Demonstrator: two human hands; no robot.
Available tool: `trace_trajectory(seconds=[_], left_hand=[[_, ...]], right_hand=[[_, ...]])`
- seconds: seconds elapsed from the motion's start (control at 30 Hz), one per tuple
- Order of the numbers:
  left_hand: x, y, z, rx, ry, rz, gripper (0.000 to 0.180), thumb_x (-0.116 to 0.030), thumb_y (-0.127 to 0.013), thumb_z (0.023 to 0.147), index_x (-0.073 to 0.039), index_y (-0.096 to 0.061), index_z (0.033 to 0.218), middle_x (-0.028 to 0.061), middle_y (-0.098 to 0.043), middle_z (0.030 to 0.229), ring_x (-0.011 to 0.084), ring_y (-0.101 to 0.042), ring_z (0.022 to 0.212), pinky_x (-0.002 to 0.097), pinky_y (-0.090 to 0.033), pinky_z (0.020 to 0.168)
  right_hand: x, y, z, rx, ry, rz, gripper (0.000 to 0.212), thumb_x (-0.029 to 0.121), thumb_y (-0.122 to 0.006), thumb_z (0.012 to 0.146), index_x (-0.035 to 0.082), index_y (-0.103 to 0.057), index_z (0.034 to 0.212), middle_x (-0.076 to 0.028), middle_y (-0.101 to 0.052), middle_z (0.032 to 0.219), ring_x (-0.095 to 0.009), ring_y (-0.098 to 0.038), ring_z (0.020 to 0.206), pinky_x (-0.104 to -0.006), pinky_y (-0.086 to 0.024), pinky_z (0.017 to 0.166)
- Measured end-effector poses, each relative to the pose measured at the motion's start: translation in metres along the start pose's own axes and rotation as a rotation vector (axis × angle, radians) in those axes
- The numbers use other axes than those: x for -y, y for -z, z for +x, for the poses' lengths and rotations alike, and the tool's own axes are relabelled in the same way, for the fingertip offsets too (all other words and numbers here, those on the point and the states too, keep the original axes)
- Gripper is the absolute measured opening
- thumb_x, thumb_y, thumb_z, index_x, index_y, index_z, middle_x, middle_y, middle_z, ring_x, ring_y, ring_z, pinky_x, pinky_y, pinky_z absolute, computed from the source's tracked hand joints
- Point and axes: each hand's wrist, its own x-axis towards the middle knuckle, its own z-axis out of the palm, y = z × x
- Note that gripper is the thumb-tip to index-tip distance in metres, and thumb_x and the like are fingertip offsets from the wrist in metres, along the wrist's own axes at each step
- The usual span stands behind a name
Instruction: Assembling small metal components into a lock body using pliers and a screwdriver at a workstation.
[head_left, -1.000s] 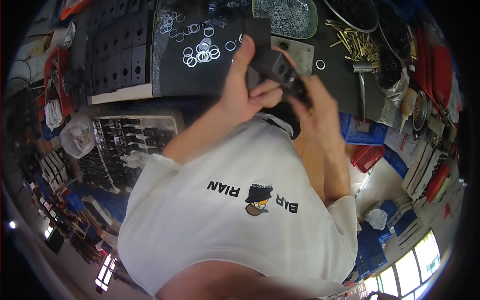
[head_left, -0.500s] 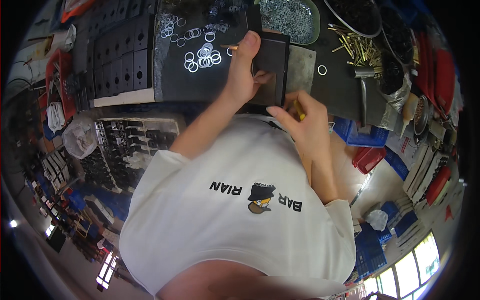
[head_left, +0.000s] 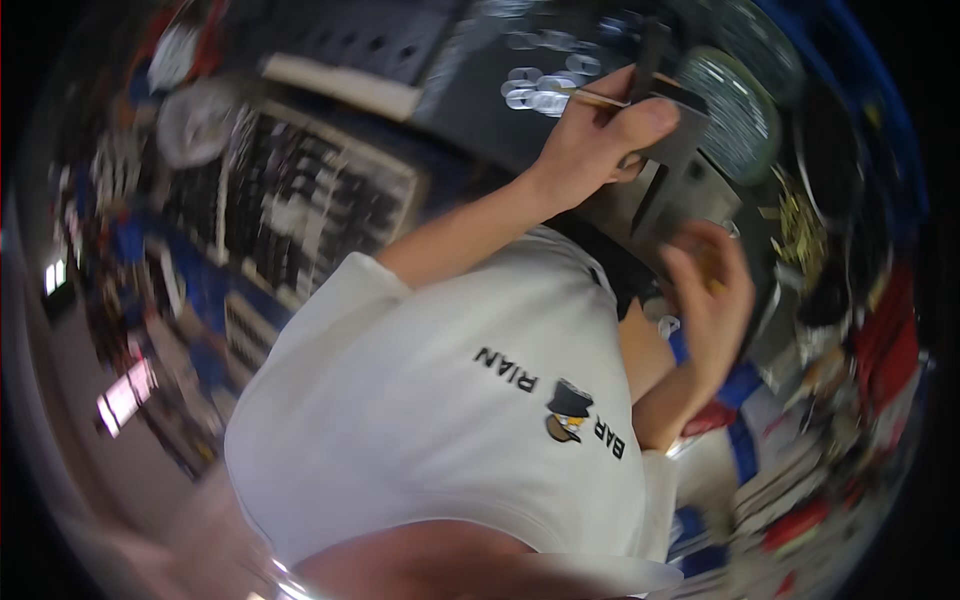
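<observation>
My left hand (head_left: pixel 598 135) is closed round a dark rectangular metal case (head_left: pixel 678 140), thumb pressed on its face. A thin copper-coloured pin (head_left: pixel 600 98) sticks out by the fingers of that hand. Smeared by motion, my right hand (head_left: pixel 715 300) hangs lower and to the right, apart from the case. Its fingers curl round a small yellow thing (head_left: pixel 712 268), mostly hidden, whose kind I cannot make out. Below the case, a grey metal plate (head_left: pixel 705 195) lies on the bench.
Bright metal rings (head_left: pixel 540 92) lie on the dark bench left of the case. A green tub (head_left: pixel 765 150) of small metal parts stands beyond it. Brass strips (head_left: pixel 800 230) are heaped at the right. A crate of black parts (head_left: pixel 415 185) stands at the left.
The whole view has turned and blurred. My right hand has drawn away from the case to the right, still with the yellow thing. The case, still in my left hand, is tilted differently.
</observation>
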Motion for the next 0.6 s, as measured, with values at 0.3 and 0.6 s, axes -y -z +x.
trace_trajectory(seconds=[0.3,0.6], left_hand=[[-0.107,0.241,-0.131,-1.317,-0.648,0.772,0.029,-0.023,-0.087,0.089,-0.002,-0.069,0.099,0.0035,-0.069,0.075,0.0105,-0.061,0.057,0.0268,-0.045,0.052],[0.026,0.284,-0.16,-1.577,-0.412,0.099,0.034,-0.015,-0.083,0.093,0.005,-0.062,0.11,0.0123,-0.073,0.091,0.0195,-0.073,0.064,0.0274,-0.053,0.049]], right_hand=[[-0.093,0.088,0.033,-0.264,0.302,0.491,0.049,0.046,-0.051,0.112,-0.001,-0.066,0.109,-0.011,-0.062,0.094,-0.02,-0.056,0.077,-0.0324,-0.043,0.064],[-0.063,0.05,0.039,-0.51,0.159,0.303,0.071,0.058,-0.035,0.113,-0.004,-0.069,0.111,-0.013,-0.068,0.093,-0.02,-0.06,0.076,-0.0304,-0.044,0.062]])
